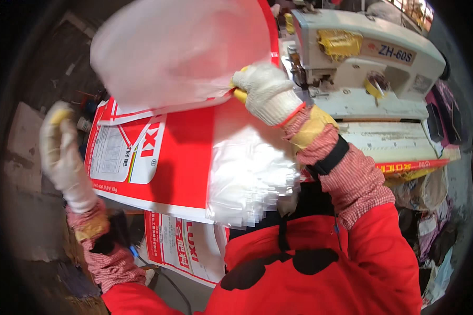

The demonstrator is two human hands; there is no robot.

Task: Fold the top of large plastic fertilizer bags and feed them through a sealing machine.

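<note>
My right hand [270, 92], in a white knitted glove with yellow fingertips, pinches the edge of a red and white sack [181, 52]. That sack's pale underside is lifted and bulges, blurred, at the top. Below it a printed red and white sack [186, 157] lies flat, with a fan of clear plastic liner bags [247, 178] along its right side. My left hand [60, 152], gloved the same way, is raised left of the sacks and smeared by motion. Its fingers look stretched out, and nothing shows in them.
A white industrial sewing machine [362, 63] stands at the right, with yellow tape [377, 86] on its body. More printed sacks [186, 244] hang or lie lower down, near my lap. A dark cable [176, 289] runs past my left forearm. Bundled cloths [438, 226] fill the far right.
</note>
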